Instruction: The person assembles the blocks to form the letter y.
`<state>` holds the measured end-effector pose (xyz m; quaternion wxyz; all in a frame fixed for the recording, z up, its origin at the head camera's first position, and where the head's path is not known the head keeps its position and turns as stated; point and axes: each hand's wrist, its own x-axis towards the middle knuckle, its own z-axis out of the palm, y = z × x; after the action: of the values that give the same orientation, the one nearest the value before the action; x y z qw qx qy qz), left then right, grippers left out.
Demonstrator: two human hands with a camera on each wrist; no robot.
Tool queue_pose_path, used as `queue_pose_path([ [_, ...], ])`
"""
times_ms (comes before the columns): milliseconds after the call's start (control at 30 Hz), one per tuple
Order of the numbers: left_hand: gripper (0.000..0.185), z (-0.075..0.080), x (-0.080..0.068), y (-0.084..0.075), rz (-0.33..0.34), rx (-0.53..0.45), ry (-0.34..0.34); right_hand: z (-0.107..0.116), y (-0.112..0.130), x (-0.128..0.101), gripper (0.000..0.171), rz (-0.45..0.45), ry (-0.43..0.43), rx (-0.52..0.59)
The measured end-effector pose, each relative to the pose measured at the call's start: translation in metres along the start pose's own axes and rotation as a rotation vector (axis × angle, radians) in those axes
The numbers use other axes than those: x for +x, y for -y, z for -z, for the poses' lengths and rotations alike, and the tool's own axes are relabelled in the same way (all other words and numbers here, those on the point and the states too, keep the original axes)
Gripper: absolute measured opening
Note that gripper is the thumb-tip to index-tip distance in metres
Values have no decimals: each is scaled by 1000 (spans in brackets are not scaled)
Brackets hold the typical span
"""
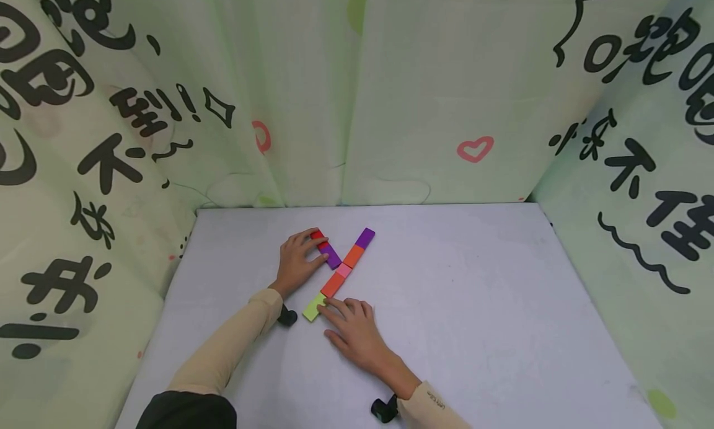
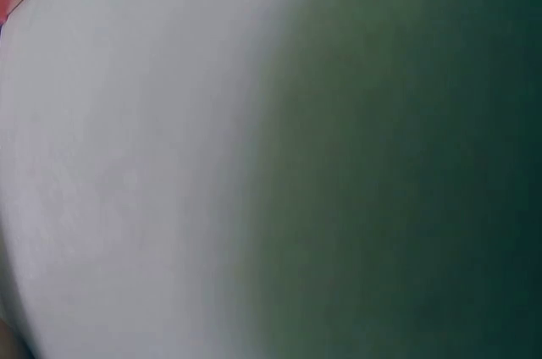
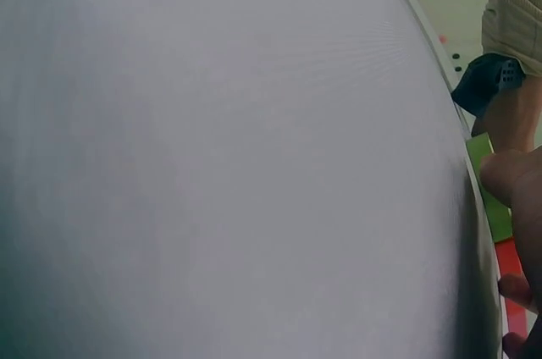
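A slanting row of coloured blocks lies on the white table: purple (image 1: pixel 365 238), orange (image 1: pixel 354 256), pink (image 1: pixel 344 270), red-orange (image 1: pixel 333 284) and yellow-green (image 1: pixel 314 307). From the pink block's far-left side, a purple block (image 1: pixel 333 258) and a red block (image 1: pixel 317 234) branch off. My left hand (image 1: pixel 297 263) holds this branch, fingertips at the red block and thumb beside the purple one. Loosely bent, my right hand (image 1: pixel 357 336) touches the yellow-green block with its fingertips. The right wrist view catches the green block (image 3: pixel 498 215) beside the fingers; the left wrist view is mostly blurred.
The white tabletop (image 1: pixel 474 305) stretches to the right of the blocks. Pale green curtains (image 1: pixel 413 94) with black writing enclose the table at the back and sides. A dark wrist camera (image 1: pixel 383 410) hangs at the right wrist, another (image 1: pixel 287 316) at the left.
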<state>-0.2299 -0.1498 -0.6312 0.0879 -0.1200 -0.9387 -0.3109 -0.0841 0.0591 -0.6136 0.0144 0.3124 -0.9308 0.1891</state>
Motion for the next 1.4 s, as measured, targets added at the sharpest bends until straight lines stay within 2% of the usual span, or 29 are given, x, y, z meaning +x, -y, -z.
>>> queue_pose_path([
  [400, 45, -1, 0, 1, -9, 12, -10, -2, -3, 0, 53, -7, 17, 20],
  [667, 45, -1, 1, 0, 2, 9, 6, 0, -10, 0, 44, -19, 2, 144],
  [833, 46, 0, 0, 1, 3, 13, 4, -1, -12, 0, 43, -4, -14, 159],
  [967, 46, -1, 0, 1, -5, 14, -1, -3, -14, 0, 44, 5, -46, 165],
  [1400, 44, 0, 0, 0, -12, -11, -12, -3, -28, 7, 40, -15, -212, 328],
])
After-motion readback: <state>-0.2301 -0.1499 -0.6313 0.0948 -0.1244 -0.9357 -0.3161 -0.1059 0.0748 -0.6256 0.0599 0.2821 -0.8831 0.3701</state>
